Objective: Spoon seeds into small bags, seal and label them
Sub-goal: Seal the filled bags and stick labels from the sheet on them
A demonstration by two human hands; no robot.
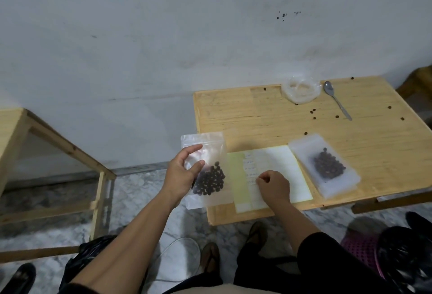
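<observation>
Holding bag [205, 169] of seeds [209, 181] in left hand [181, 174], thumb and fingers curled round it, at table [257, 120] left edge | right hand [273, 185] pinching at label sheet [280, 167] | second filled bag [325, 165] right of sheet | spoon [336, 102], loose seeds behind

Left hand [181, 172] raised, thumb and fingers curled in a pinch; right hand [273, 185] knuckles-up, fingertips pinched together, forearms extended forward.

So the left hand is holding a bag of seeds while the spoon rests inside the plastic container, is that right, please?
Not quite: the head view shows the spoon lying on the table beside the plastic container, not inside it. The left hand does hold a bag of seeds.
</observation>
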